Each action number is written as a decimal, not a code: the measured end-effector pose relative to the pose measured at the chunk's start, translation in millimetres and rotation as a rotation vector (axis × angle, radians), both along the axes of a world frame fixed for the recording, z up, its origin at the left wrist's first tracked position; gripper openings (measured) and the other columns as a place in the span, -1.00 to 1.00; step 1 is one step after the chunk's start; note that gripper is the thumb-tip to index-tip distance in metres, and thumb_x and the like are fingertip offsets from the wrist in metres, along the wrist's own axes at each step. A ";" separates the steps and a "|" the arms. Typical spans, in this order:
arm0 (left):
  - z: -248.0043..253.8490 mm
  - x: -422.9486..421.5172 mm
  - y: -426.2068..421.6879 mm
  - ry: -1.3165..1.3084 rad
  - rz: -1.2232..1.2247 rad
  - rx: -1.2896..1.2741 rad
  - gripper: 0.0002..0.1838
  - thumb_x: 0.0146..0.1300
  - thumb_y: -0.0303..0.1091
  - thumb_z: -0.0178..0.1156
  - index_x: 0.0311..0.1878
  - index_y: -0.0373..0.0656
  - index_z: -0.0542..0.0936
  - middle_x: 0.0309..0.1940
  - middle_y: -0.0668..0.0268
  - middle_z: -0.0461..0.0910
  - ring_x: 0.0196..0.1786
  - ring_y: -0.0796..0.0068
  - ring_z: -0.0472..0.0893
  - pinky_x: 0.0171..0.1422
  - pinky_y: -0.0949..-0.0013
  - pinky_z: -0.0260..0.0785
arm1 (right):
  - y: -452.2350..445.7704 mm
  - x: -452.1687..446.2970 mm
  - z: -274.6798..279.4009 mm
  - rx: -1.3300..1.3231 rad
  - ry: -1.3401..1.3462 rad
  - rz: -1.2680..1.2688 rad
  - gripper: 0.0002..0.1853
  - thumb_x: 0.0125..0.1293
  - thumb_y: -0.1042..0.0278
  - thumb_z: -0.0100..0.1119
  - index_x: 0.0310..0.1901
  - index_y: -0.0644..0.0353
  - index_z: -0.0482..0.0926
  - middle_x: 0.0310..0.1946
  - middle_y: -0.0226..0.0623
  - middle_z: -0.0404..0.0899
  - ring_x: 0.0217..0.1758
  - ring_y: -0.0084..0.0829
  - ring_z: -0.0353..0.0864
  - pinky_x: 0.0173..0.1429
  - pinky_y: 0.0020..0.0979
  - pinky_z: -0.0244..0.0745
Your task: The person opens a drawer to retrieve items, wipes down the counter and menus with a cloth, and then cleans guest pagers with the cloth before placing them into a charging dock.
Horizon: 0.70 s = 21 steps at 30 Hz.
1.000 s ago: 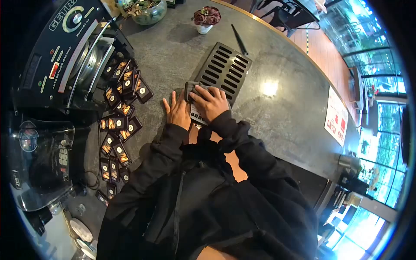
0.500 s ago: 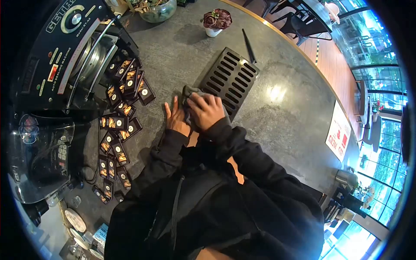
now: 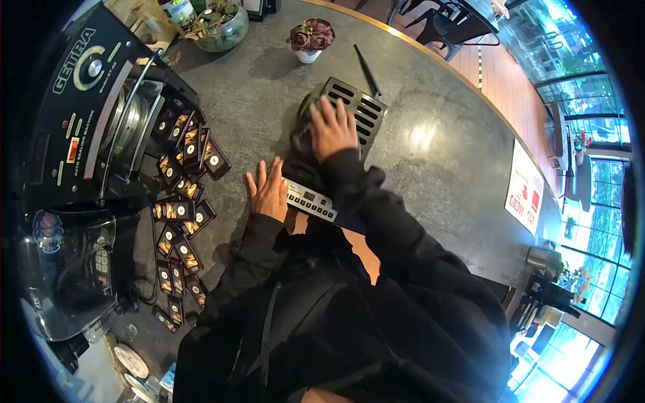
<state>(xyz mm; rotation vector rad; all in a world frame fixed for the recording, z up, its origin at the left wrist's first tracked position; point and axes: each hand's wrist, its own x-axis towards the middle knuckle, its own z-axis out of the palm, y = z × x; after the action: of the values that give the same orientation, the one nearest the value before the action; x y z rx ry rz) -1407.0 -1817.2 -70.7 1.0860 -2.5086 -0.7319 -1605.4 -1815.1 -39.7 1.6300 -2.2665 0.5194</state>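
A black slotted box [image 3: 369,121] with a thin antenna [image 3: 366,69] lies on the counter, its silver keypad strip [image 3: 311,201] facing me. My right hand [image 3: 333,131] is over the box's left side, fingers stretched and slightly blurred. Beneath its palm and thumb side is a dark cloth [image 3: 302,139], bunched against the box; the thumb itself is hidden. Next to the left end of the keypad strip, my left hand [image 3: 270,191] rests flat with fingers spread, holding nothing. Whether it touches the box's edge I cannot tell.
Several small dark packs [image 3: 186,254] are scattered on the left, beside a black sealing machine [image 3: 80,114]. A potted flower [image 3: 311,40] and a glass bowl [image 3: 225,32] stand at the back. A menu sheet [image 3: 524,189] lies near the counter's right edge.
My right hand and the cloth have moved away from me onto the box's left side, uncovering the keypad strip. My left hand stays low beside it. The whole view has shifted slightly.
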 end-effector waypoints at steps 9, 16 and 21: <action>11.7 -1.6 2.2 0.012 -0.058 -0.020 -0.31 0.33 0.05 -0.08 0.42 -0.04 0.05 0.38 0.25 0.16 0.48 0.09 -0.05 0.44 -0.21 -0.56 | -69.6 -64.6 -20.7 -0.051 0.055 -0.196 -0.60 0.25 0.23 0.03 0.13 0.01 0.44 0.23 -0.28 0.33 0.33 -0.10 0.21 0.30 -0.11 0.15; 12.9 -3.7 3.7 -0.111 0.006 0.044 -0.24 0.27 0.18 -0.04 0.43 0.03 0.03 0.40 0.27 0.11 0.49 0.08 -0.10 0.42 -0.27 -0.59 | 12.2 -112.5 -25.0 -0.068 0.004 -0.067 -0.60 0.19 0.26 0.10 0.10 -0.02 0.47 0.24 -0.36 0.32 0.32 -0.16 0.24 0.24 -0.11 0.19; 17.3 -5.0 3.6 -0.136 0.009 0.047 -0.26 0.29 0.15 -0.04 0.42 0.00 0.05 0.40 0.27 0.12 0.48 0.08 -0.09 0.43 -0.24 -0.55 | 7.6 -66.0 -7.0 -0.021 -0.029 -0.132 -0.60 0.15 0.31 0.12 0.08 -0.04 0.48 0.22 -0.30 0.33 0.29 -0.12 0.26 0.24 -0.11 0.20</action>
<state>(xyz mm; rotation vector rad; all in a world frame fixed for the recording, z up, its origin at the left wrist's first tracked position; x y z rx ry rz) -1412.0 -1813.5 -53.4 1.2004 -2.6096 -0.7406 -1671.3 -1807.5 -46.7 1.4601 -2.3619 0.5350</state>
